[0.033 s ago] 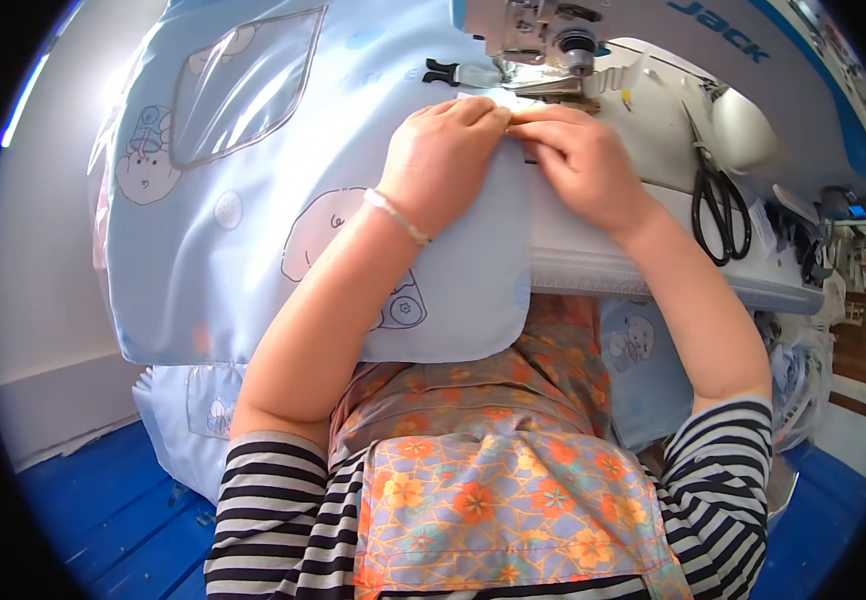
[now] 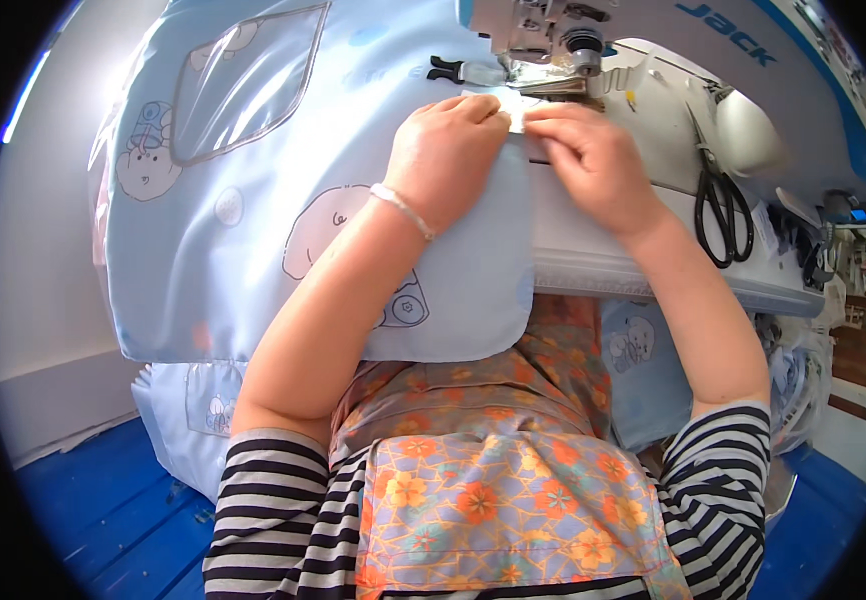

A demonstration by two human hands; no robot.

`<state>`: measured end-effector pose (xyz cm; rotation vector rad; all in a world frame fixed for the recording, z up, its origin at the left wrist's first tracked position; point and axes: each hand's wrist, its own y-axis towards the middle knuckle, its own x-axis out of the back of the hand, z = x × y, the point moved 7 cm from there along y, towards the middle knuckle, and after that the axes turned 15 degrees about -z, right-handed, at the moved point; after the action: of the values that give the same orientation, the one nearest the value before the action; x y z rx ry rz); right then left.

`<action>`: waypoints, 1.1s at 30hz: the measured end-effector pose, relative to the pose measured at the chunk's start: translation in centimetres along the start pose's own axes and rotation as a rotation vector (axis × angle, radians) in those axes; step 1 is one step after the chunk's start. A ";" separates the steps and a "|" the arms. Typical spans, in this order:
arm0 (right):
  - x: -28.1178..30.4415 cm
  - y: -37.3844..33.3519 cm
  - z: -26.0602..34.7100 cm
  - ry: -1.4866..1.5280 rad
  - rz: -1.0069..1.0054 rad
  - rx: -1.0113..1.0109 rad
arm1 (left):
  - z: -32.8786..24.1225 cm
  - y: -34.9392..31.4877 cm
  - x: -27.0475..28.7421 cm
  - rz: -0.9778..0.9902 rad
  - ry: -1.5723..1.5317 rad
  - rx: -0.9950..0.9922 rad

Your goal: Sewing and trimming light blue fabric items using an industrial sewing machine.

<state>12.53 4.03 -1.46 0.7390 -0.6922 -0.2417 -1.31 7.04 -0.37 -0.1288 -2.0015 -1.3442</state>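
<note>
A light-blue fabric panel (image 2: 453, 290), printed with cartoon figures and fitted with a clear window, lies across the left and middle of the sewing table. At its upper right edge my left hand (image 2: 443, 155) is closed, thumb and fingers pinching the cloth. A small white piece (image 2: 515, 108) shows between my hands. My right hand (image 2: 593, 160) is just to the right, fingers bent and pressed together with the tips beside that white piece; whatever they hold is hidden. Just beyond both hands is the presser-foot area of a sewing machine (image 2: 581, 60).
Black-handled scissors (image 2: 721, 215) lie on the table to the right. A small tool with a black forked end (image 2: 445, 70) sits on the cloth by the machine. The table's front edge (image 2: 673, 285) runs under my right forearm. More blue fabric (image 2: 188, 420) hangs at lower left.
My right fingertips have drawn slightly right, away from my left hand, leaving a small gap where the white piece shows more. My left hand stays nearly in place.
</note>
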 end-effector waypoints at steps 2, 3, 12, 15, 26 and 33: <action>0.4 -0.1 -0.4 -0.002 0.014 -0.081 | 0.1 -0.2 -0.6 0.059 0.121 -0.035; 0.4 -0.1 -0.8 -0.007 0.023 -0.161 | 0.2 -0.4 -0.4 0.008 0.134 -0.044; -0.7 0.8 1.4 -0.172 -0.008 0.152 | 0.0 -0.1 -0.9 0.016 0.150 -0.063; -1.2 0.6 1.2 -0.238 0.055 0.176 | 0.0 -0.1 -1.0 0.017 0.117 -0.108; -1.3 0.3 1.9 -0.297 0.069 0.259 | 0.7 0.4 -0.6 0.143 0.034 -0.049; -1.5 -0.1 2.2 -0.315 0.098 0.275 | -0.4 -2.4 2.1 0.248 -0.013 -0.163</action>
<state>9.97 3.41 -1.09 0.9364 -1.0733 -0.1765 -3.71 5.03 -0.85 -0.4467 -1.8161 -1.3442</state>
